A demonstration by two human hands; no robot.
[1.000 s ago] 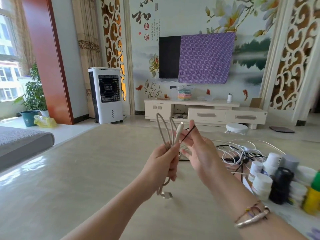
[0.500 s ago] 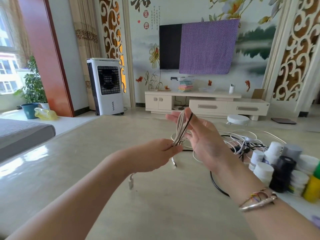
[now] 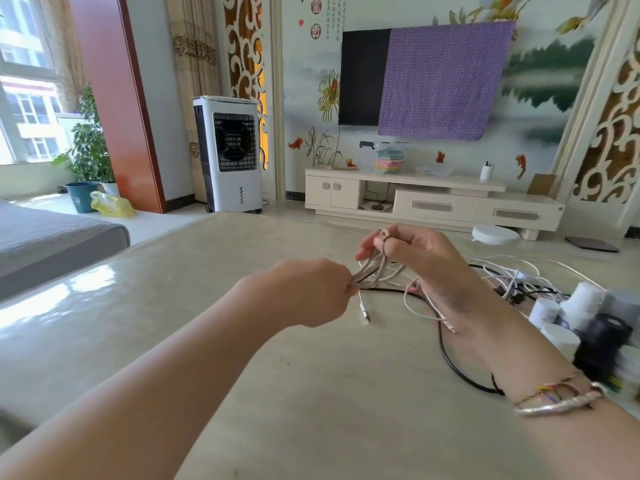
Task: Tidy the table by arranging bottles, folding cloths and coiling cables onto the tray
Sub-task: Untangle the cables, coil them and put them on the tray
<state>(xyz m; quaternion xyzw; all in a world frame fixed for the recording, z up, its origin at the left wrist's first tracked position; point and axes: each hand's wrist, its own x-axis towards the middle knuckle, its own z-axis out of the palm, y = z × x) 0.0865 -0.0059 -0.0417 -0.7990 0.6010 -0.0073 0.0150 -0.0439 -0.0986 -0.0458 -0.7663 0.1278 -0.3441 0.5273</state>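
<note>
At the far left a grey mattress (image 3: 52,237) lies beside the glossy beige bench (image 3: 173,323), with a potted plant (image 3: 88,147) and a white air cooler (image 3: 230,154) behind it. Over the middle of the bench the left hand (image 3: 311,292) has its fingers curled and pinches one end of a looped beige cable (image 3: 375,268). A white plug (image 3: 364,311) dangles just below this hand. To its right and slightly higher, the right hand (image 3: 415,254) holds the other end of the loops, fingers curled round them, with a thin black tie wrapped over one finger. A black cable (image 3: 446,358) trails across the bench under the right wrist, which wears a silver bracelet (image 3: 561,401). Farther right lies a tangle of white and black cables (image 3: 512,278), and at the right edge stands a cluster of bottles (image 3: 581,306), blurred, mostly white with one black.
</note>
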